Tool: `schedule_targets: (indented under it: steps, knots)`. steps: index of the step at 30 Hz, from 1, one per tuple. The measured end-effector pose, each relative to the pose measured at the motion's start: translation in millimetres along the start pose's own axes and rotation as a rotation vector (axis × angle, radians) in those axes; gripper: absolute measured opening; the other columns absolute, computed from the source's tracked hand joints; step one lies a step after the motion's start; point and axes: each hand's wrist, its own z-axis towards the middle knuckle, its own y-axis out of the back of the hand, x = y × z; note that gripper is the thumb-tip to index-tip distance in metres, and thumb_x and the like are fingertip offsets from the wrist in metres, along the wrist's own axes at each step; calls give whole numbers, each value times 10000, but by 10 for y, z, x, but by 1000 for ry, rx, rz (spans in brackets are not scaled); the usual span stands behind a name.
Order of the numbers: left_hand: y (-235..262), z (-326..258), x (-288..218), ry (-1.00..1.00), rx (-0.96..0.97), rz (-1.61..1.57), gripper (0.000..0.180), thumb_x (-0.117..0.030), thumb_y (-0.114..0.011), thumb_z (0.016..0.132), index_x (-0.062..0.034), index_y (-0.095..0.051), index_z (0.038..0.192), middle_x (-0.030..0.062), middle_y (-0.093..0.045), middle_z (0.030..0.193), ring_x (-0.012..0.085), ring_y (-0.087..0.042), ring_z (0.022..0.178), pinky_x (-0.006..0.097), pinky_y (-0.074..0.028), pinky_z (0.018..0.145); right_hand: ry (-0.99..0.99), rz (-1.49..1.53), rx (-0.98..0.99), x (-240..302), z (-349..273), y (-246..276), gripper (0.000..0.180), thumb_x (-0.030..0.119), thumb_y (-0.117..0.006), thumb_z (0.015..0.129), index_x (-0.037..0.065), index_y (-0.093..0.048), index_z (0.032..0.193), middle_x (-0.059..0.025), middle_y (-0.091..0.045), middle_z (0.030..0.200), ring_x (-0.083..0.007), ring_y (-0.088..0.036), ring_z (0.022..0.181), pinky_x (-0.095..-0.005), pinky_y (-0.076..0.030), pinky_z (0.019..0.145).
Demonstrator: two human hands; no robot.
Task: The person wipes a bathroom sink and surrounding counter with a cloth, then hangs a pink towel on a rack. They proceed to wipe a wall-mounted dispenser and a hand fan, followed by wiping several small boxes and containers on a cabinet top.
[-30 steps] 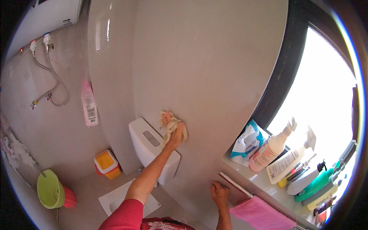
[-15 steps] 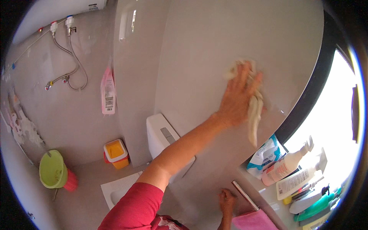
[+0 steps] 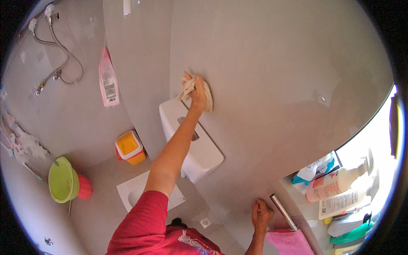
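My left hand (image 3: 197, 97) is closed round a cream-coloured cloth (image 3: 208, 96), which bunches out on both sides of the fingers against the grey wall (image 3: 272, 102). Just below it stands a white toilet cistern (image 3: 207, 155) with a push button on its lid; my left forearm crosses in front of it. At the lower right, my right hand (image 3: 262, 216) has its fingers curled in, with nothing visible in them. It is beside a metal towel bar (image 3: 284, 212) on which a pink towel (image 3: 291, 242) hangs.
Several bottles, among them a pink one (image 3: 329, 185), crowd the window ledge at right. A squat toilet (image 3: 135, 193), a yellow-and-white bin (image 3: 129, 146), a green basin (image 3: 63, 182) and a floor drain (image 3: 205, 222) are low down. A pink pouch (image 3: 109, 80) hangs at left.
My left hand has carried the cloth left and down across the wall, toward the cistern; the cloth is more bunched. The view has shifted, and more of my right hand shows.
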Motion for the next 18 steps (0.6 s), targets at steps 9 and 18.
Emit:
schedule_targets:
  steps: [9, 18]
  knots:
    - [-97, -2262, 530, -39, 167, 247, 701, -331, -435, 927, -15, -63, 1431, 224, -62, 1459, 340, -75, 1341, 395, -77, 1092, 21, -11, 41, -64, -15, -37, 138, 101, -618, 763, 63, -604, 895, -139, -621, 714, -301, -607, 608, -391, -486, 568]
    - [137, -2826, -130, -124, 436, 422, 684, -284, -457, 921, -57, -74, 1440, 220, 37, 1474, 402, -60, 1354, 478, -149, 1075, 57, -15, 10, -48, 8, -43, 138, 66, -605, 766, 10, -621, 891, -175, -610, 686, -304, -613, 594, -384, -483, 555]
